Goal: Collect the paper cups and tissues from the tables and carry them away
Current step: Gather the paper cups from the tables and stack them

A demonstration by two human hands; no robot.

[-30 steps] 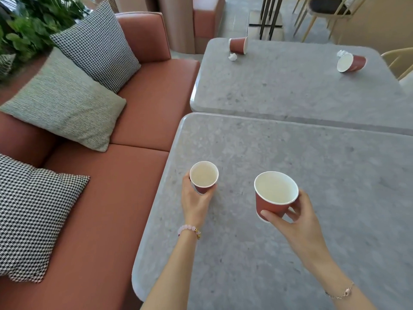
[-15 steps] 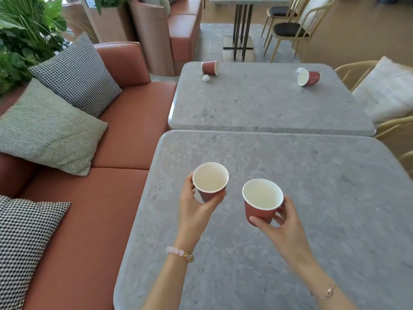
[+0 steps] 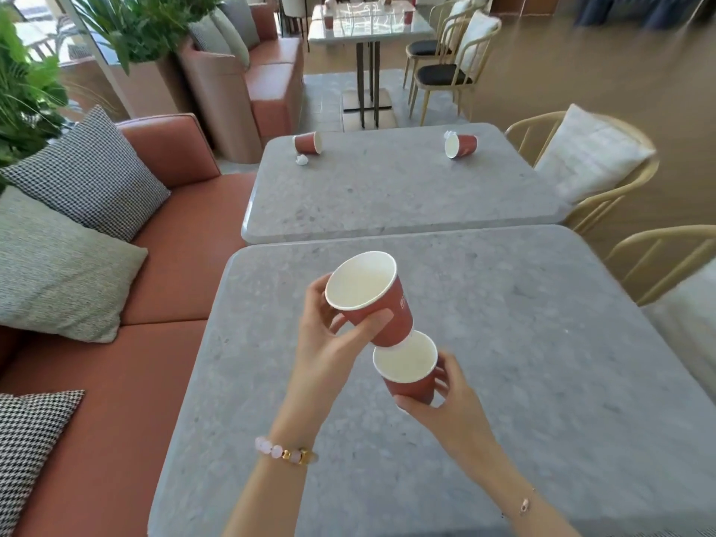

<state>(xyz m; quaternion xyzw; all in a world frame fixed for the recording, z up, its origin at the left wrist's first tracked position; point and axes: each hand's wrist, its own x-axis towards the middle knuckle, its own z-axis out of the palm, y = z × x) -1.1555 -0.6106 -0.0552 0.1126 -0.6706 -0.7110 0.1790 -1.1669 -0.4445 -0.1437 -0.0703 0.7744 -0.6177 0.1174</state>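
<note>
My left hand [image 3: 329,343] grips a red paper cup [image 3: 391,315], tilted, its base at the mouth of a second red cup [image 3: 407,375] that my right hand [image 3: 445,405] holds upright. Both are above the near grey table [image 3: 542,362]. On the far table [image 3: 387,188] a tipped red cup [image 3: 308,143] lies at the back left with a crumpled tissue [image 3: 302,160] beside it. Another tipped cup [image 3: 461,146] lies at the back right, a tissue [image 3: 448,134] just behind it.
A rust-coloured sofa [image 3: 155,343] with patterned cushions [image 3: 89,176] runs along the left. Wooden chairs [image 3: 604,180] with white cushions stand on the right. Plants [image 3: 31,91] sit at the back left; a third table [image 3: 368,25] and chairs stand farther back.
Both hands lifted their cups off the near table and brought them together. The left cup now tilts with its base at the right cup's mouth. My view has risen toward the far table.
</note>
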